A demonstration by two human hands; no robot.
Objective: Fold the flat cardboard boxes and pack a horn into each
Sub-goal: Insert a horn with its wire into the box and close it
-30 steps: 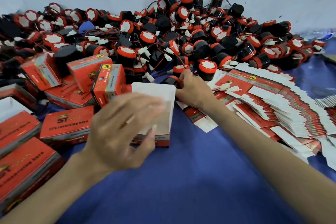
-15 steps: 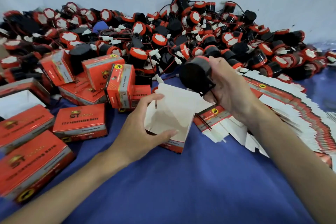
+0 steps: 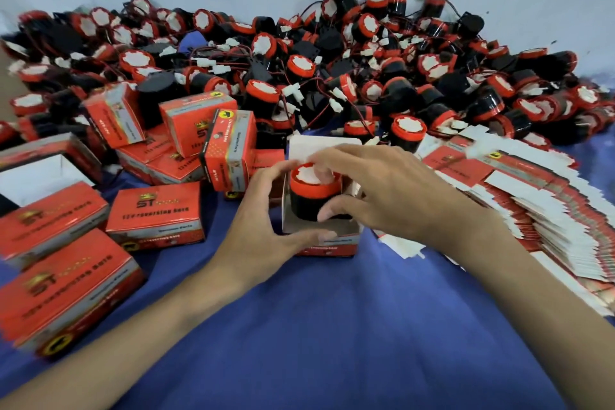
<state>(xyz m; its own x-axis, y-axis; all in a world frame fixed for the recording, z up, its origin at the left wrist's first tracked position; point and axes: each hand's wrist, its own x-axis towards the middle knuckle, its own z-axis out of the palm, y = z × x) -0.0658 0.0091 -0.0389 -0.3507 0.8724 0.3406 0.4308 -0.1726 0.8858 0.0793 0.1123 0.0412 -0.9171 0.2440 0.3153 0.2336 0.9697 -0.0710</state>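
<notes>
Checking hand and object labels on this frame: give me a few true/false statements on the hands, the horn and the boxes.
1. A horn stands in the open box. True.
2. The right hand is empty. False: it grips the horn from above.
3. The left hand holds the open box. True.
4. The flat boxes lie on the person's left. False: they are fanned out on the right; the closed boxes are on the left.
5. The open box is folded shut. False: its top flap stands up behind the horn.
</notes>
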